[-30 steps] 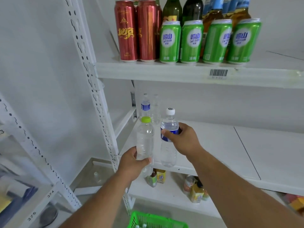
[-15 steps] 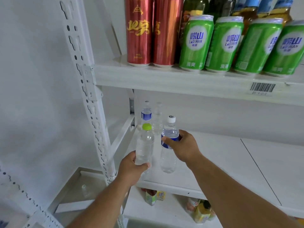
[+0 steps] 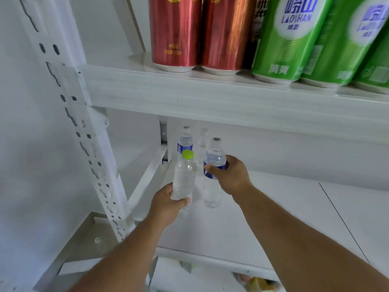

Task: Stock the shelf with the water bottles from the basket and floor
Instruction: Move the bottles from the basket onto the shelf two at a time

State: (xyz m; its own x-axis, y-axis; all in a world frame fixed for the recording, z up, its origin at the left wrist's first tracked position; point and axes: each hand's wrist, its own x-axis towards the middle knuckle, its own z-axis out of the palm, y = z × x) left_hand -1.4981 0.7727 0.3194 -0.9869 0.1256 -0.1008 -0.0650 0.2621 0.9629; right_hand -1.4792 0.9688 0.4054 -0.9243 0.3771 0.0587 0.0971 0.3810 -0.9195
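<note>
My left hand [image 3: 167, 204] grips the lower part of a clear water bottle with a green cap [image 3: 184, 175], held upright over the left end of the white middle shelf [image 3: 284, 224]. My right hand [image 3: 232, 177] holds a blue-labelled water bottle with a white cap [image 3: 212, 186] around its label, just right of the first one. Behind them, at the back left corner of the shelf, stand a blue-labelled bottle [image 3: 184, 142] and a clear bottle [image 3: 202, 142], the latter partly hidden. The basket is out of view.
The upper shelf [image 3: 210, 95] carries two red cans [image 3: 174, 32] and green cans [image 3: 288, 39] close overhead. A perforated white upright [image 3: 84, 131] stands at the left. Small bottles [image 3: 259, 282] show on the shelf below. The middle shelf stretches bare to the right.
The camera has moved closer and lower toward the shelf. Both hands with their bottles have gone further in over the middle shelf, toward the bottles at the back.
</note>
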